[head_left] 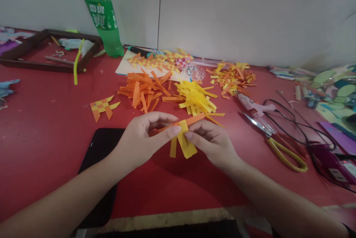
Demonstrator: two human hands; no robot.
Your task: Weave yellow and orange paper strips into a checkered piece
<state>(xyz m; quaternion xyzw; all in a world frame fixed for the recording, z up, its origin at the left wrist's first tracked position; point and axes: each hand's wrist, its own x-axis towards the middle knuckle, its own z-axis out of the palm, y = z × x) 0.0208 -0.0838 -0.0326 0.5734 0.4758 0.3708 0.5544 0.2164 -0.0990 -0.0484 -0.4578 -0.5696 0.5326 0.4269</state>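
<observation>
My left hand and my right hand meet above the red table. Both pinch a small bundle of paper strips: one orange strip lies across several yellow strips that hang down. Just behind the hands lie a pile of orange strips and a pile of yellow strips. A small woven orange-and-yellow piece rests on the table to the left.
A black phone lies under my left forearm. Yellow-handled scissors, a pink glue gun and black cables are at the right. A green bottle, a dark wooden frame, a woven paper mat and mixed scraps stand farther back.
</observation>
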